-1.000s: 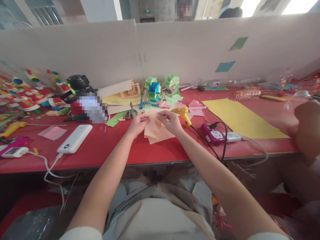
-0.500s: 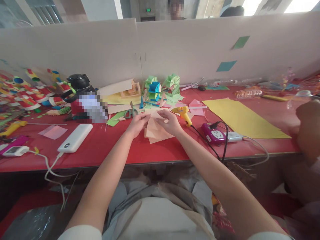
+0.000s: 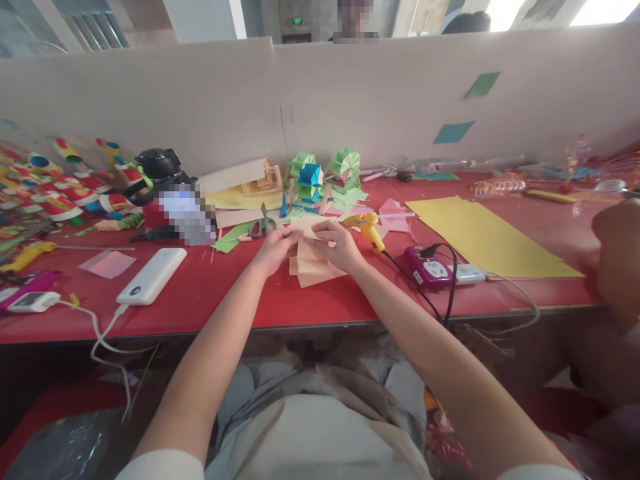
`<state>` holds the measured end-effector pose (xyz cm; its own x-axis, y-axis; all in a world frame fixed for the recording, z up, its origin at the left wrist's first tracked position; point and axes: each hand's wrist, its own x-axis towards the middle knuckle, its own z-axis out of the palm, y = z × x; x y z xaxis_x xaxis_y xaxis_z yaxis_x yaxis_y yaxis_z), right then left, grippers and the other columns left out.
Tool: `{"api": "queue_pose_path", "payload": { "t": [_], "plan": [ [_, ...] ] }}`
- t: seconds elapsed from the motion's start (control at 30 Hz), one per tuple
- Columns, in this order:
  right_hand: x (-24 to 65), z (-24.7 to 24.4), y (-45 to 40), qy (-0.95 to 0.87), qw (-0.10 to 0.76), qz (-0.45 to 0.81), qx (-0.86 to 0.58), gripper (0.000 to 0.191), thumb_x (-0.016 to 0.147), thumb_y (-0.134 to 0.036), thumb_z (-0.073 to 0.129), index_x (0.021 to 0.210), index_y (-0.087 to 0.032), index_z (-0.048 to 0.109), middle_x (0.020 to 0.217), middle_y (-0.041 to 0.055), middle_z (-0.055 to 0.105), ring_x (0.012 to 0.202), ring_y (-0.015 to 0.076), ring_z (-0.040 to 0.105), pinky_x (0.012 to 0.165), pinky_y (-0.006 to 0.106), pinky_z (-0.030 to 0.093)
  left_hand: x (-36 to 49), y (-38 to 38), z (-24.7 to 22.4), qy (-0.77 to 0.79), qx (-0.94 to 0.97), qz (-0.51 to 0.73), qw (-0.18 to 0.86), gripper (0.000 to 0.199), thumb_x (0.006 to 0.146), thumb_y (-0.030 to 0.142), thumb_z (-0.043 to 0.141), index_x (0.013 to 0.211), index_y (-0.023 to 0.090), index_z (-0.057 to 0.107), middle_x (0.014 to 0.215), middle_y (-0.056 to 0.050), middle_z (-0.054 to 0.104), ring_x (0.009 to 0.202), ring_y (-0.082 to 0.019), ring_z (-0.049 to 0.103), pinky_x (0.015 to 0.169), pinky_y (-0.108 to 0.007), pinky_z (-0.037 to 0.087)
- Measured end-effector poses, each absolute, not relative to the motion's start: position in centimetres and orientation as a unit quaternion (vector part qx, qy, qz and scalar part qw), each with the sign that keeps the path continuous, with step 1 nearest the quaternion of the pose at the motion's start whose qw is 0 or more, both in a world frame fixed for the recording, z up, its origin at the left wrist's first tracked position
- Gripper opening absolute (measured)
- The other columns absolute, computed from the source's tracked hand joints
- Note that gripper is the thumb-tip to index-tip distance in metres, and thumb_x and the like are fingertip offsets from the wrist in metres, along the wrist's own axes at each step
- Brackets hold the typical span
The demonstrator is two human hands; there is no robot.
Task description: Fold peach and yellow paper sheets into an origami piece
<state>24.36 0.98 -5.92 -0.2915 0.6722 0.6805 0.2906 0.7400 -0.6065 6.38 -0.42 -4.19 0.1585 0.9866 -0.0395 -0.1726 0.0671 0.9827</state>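
Between my hands is a sheet of peach paper (image 3: 311, 251), its surface partly hidden by my fingers. My left hand (image 3: 277, 251) is closed on its left edge, fingertips pinched. On the other side my right hand (image 3: 340, 247) grips the paper with bent fingers. More peach sheets (image 3: 320, 275) lie beneath on the red table. A yellow glue gun (image 3: 369, 232) rests just right of my right hand, and green-handled scissors (image 3: 262, 225) lie beyond my left hand. Green and blue folded-paper models (image 3: 310, 176) stand behind the paper.
A purple power strip (image 3: 427, 268) with cables sits at the right, near a large yellow sheet (image 3: 490, 237). To the left are a white power bank (image 3: 153, 276) and a black-lidded bottle (image 3: 157, 163). Another person's arm (image 3: 617, 260) is at the far right.
My right hand has shifted slightly left along with the paper, whose held part now looks narrower. My left hand has stayed nearly in place.
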Motion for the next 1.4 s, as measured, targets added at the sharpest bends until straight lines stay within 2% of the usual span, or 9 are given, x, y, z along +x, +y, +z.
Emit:
{"api": "queue_pose_path", "payload": {
  "t": [0.13, 0.23, 0.33, 0.5, 0.63, 0.8, 1.03, 1.2, 1.4],
  "plan": [
    [24.5, -5.7, 0.9, -0.813, 0.474, 0.115, -0.318, 0.032, 0.083, -0.033, 0.063, 0.056, -0.02, 0.054, 0.106, 0.0081, 0.064, 0.106, 0.0261, 0.053, 0.097, 0.046, 0.041, 6.2, -0.3, -4.2, 0.424, 0.472, 0.526, 0.566, 0.04, 0.063, 0.042, 0.083, 0.09, 0.015, 0.071, 0.091, -0.007, 0.073, 0.084, -0.019, 0.068, 0.077, -0.032, 0.055],
    [24.8, -5.6, 0.7, -0.818, 0.468, 0.11, -0.317, 0.014, 0.08, -0.032, 0.065, 0.071, -0.022, 0.066, 0.124, 0.0083, 0.059, 0.118, 0.0297, 0.049, 0.104, 0.052, 0.036, 6.0, 0.1, -4.4, 0.431, 0.457, 0.558, 0.542, 0.04, 0.063, 0.041, 0.083, 0.091, 0.015, 0.071, 0.088, -0.007, 0.073, 0.082, -0.02, 0.068, 0.075, -0.033, 0.055],
    [24.9, -5.7, 0.8, -0.792, 0.489, 0.161, -0.328, 0.018, 0.086, -0.038, 0.06, 0.086, -0.023, 0.07, 0.13, 0.0093, 0.056, 0.124, 0.0293, 0.048, 0.105, 0.052, 0.037, 5.8, 0.4, -4.6, 0.439, 0.448, 0.586, 0.513, 0.04, 0.064, 0.039, 0.082, 0.093, 0.014, 0.07, 0.087, -0.008, 0.074, 0.083, -0.021, 0.069, 0.076, -0.034, 0.056],
    [24.6, -6.4, 1.6, -0.692, 0.534, 0.312, -0.371, 0.029, 0.083, -0.046, 0.063, 0.096, -0.021, 0.059, 0.112, 0.0111, 0.064, 0.097, 0.0214, 0.064, 0.079, 0.038, 0.054, 5.5, 0.7, -5.0, 0.446, 0.452, 0.622, 0.459, 0.035, 0.067, 0.036, 0.079, 0.094, 0.015, 0.07, 0.09, -0.008, 0.074, 0.088, -0.022, 0.069, 0.081, -0.035, 0.056],
    [24.4, -6.8, 2.0, -0.67, 0.522, 0.389, -0.357, 0.035, 0.077, -0.042, 0.067, 0.101, -0.021, 0.053, 0.081, 0.003, 0.067, 0.074, 0.0171, 0.065, 0.07, 0.033, 0.053, 5.4, 0.7, -5.1, 0.442, 0.474, 0.611, 0.454, 0.036, 0.069, 0.035, 0.077, 0.098, 0.015, 0.07, 0.089, -0.008, 0.074, 0.085, -0.021, 0.069, 0.079, -0.035, 0.057],
    [24.9, -6.1, 2.1, -0.658, 0.555, 0.328, -0.389, 0.022, 0.08, -0.032, 0.058, 0.096, -0.019, 0.064, 0.081, 0.0043, 0.068, 0.076, 0.0182, 0.064, 0.07, 0.034, 0.051, 5.7, -0.2, -4.1, 0.436, 0.498, 0.527, 0.533, 0.039, 0.066, 0.029, 0.077, 0.102, 0.014, 0.068, 0.085, -0.006, 0.071, 0.078, -0.019, 0.068, 0.074, -0.034, 0.058],
    [25.1, -5.6, 1.3, -0.745, 0.512, 0.277, -0.326, 0.022, 0.086, -0.03, 0.054, 0.095, -0.023, 0.074, 0.095, 0.0071, 0.068, 0.094, 0.0221, 0.064, 0.087, 0.04, 0.052, 6.3, -1.3, -3.2, 0.421, 0.567, 0.452, 0.545, 0.05, 0.073, 0.049, 0.073, 0.11, 0.017, 0.067, 0.094, -0.008, 0.07, 0.083, -0.02, 0.067, 0.065, -0.028, 0.055],
    [24.4, -5.8, 0.9, -0.764, 0.506, 0.239, -0.32, 0.028, 0.088, -0.038, 0.06, 0.112, -0.026, 0.069, 0.097, 0.0073, 0.066, 0.094, 0.0227, 0.063, 0.089, 0.042, 0.051, 6.5, -1.2, -3.5, 0.445, 0.604, 0.456, 0.479, 0.035, 0.069, 0.035, 0.075, 0.098, 0.016, 0.072, 0.094, -0.008, 0.072, 0.086, -0.021, 0.066, 0.064, -0.027, 0.052],
    [24.6, -5.0, 0.3, -0.693, 0.601, 0.113, -0.383, 0.048, 0.08, -0.046, 0.071, 0.121, -0.027, 0.055, 0.11, 0.0094, 0.061, 0.095, 0.0232, 0.057, 0.082, 0.04, 0.05, 6.0, 0.0, -4.4, 0.508, 0.493, 0.559, 0.432, 0.022, 0.064, 0.026, 0.072, 0.085, 0.017, 0.07, 0.081, -0.005, 0.069, 0.076, -0.019, 0.065, 0.063, -0.028, 0.053]
  ]
}}
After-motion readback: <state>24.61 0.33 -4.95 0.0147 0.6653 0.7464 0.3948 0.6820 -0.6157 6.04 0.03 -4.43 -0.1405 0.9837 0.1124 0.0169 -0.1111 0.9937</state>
